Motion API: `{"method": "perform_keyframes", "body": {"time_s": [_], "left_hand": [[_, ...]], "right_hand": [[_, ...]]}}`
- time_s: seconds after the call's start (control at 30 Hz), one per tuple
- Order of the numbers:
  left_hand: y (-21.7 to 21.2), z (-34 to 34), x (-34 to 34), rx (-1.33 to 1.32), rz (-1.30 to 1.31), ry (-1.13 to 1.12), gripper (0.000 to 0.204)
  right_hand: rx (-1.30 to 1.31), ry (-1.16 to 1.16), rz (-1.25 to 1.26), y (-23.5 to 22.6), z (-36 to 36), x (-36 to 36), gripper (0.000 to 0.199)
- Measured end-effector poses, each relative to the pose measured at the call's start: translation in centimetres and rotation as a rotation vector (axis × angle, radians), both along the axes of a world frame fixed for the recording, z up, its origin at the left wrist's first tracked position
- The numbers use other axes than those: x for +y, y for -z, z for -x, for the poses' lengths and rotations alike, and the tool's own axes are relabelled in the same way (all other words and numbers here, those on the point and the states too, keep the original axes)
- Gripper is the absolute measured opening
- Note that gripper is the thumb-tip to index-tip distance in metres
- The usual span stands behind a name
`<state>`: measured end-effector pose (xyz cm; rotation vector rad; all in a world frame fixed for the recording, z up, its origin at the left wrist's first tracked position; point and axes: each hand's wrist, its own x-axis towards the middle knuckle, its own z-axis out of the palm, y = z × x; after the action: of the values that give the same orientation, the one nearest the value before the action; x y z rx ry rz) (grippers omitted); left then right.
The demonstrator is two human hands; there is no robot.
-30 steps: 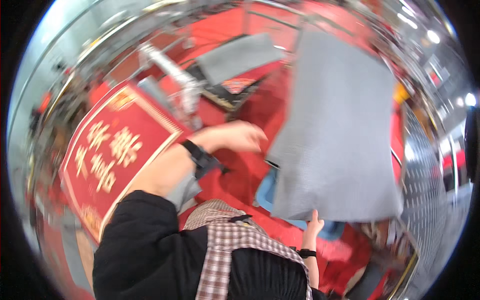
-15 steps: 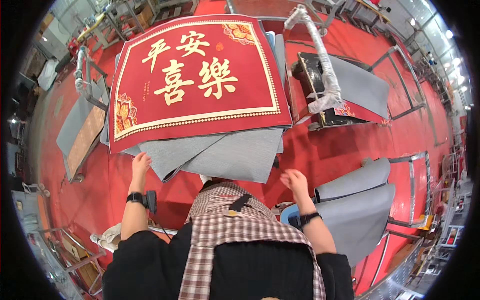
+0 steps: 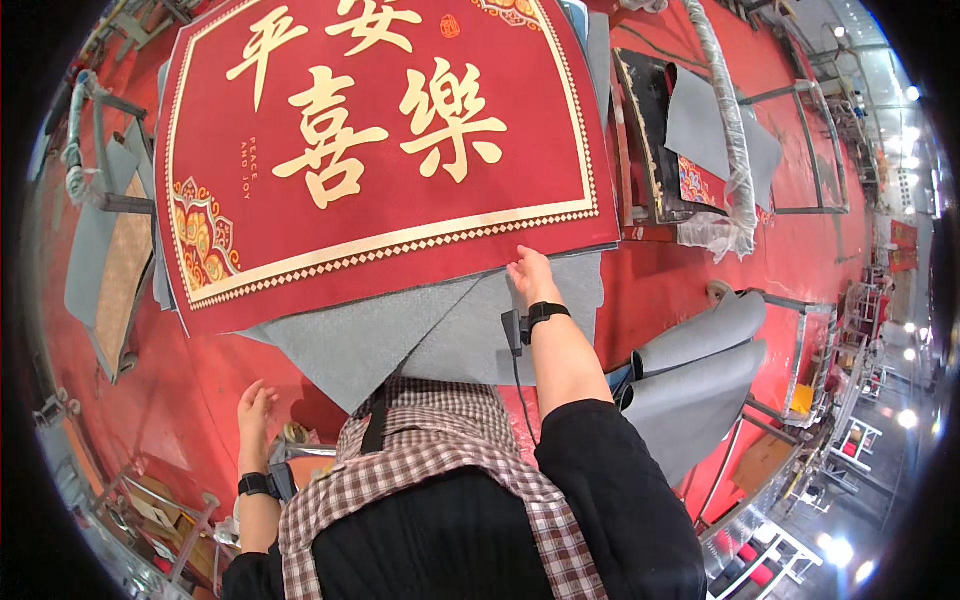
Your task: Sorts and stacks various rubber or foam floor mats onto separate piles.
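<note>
A large red floor mat (image 3: 380,215) with gold characters and a patterned border lies face up before me, its near edge toward my body. Under it, folded grey mats (image 3: 345,325) show their plain backing and hang over the near side. My right hand (image 3: 530,275) is at the red mat's near edge, right of the middle, fingers closed in a pinch on that edge; the grip is partly hidden. Lower left, my left hand (image 3: 257,410) is held in the air, apart from the mats, with fingers loosely spread and nothing in them.
Grey mats (image 3: 700,395) hang over a metal-framed cart at the right. Beyond it, more mats lie on a black platform (image 3: 640,130) beside a plastic-wrapped rail (image 3: 725,110). At the left, another wrapped post (image 3: 75,150) stands near a leaning grey-and-tan mat (image 3: 125,250). The floor is red.
My right hand has moved forward and inward to the red mat's near edge. My left hand has drawn back from beside the stack. The view has turned and come closer to the mat.
</note>
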<state>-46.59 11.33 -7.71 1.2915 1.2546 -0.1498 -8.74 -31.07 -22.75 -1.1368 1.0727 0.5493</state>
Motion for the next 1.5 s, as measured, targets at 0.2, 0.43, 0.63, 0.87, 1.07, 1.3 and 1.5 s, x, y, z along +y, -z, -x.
{"method": "perform_keyframes", "body": {"time_s": [0.2,0.43,0.63,0.87,1.07,1.3,1.5], "left_hand": [[2.1,-0.8,2.4,0.075,-0.037,-0.045,0.032],[1.9,-8.9,-1.5,-0.022,0.024,0.169,0.031],[3.2,-11.2,-2.2,-0.149,0.088,0.191,0.031],[1.9,-5.8,-1.0,0.025,0.062,-0.001,0.026],[2.5,-0.2,-1.8,0.066,0.188,-0.221,0.033],[2.2,-0.3,-2.8,-0.089,0.244,-0.334,0.036],[3.4,-1.9,1.2,-0.620,0.582,-0.767,0.053]], "right_hand": [[-0.071,0.453,-0.195,0.6,-0.6,-1.7,0.016],[-0.832,-0.509,0.393,-14.3,-5.1,8.8,0.021],[-1.334,-1.392,0.534,-26.5,2.6,24.6,0.021],[-1.532,-1.333,0.458,-25.5,6.3,26.6,0.059],[-0.936,-1.318,0.440,-12.9,1.6,26.3,0.130],[-0.747,-1.175,0.220,-15.7,-1.3,26.3,0.076],[-0.685,-0.978,-0.179,-28.6,-5.0,22.3,0.040]]}}
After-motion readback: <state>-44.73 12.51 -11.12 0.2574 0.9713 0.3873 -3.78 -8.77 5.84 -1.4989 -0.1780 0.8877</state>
